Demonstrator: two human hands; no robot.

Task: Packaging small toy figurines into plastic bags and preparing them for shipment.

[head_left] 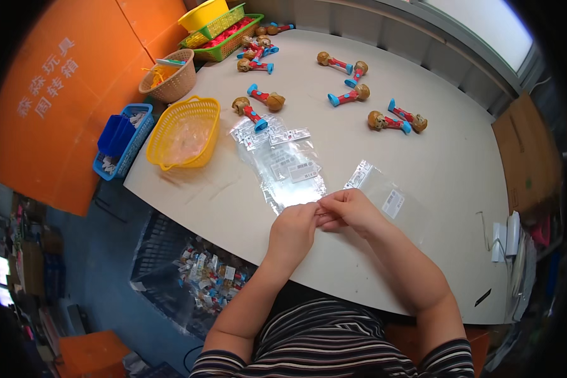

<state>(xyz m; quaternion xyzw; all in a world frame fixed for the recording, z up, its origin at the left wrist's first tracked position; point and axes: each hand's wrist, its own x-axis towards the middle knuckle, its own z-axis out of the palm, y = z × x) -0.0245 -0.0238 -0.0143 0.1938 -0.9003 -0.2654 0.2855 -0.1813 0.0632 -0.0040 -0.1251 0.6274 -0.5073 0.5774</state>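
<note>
At the near edge of the table (460, 164), the left hand (294, 228) and right hand (349, 209) meet, fingertips pinched together on the edge of a clear plastic bag (394, 200), apparently to part its opening. A stack of clear bags (285, 169) lies just beyond, within reach. Toy figures (353, 94) scatter toward the far edge; a yellow basket (184, 133) sits at the left edge.

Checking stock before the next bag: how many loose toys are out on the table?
About 10: four at right, two by the yellow basket, roughly four clustered near the green basket. More may be hidden in that cluster.
</note>
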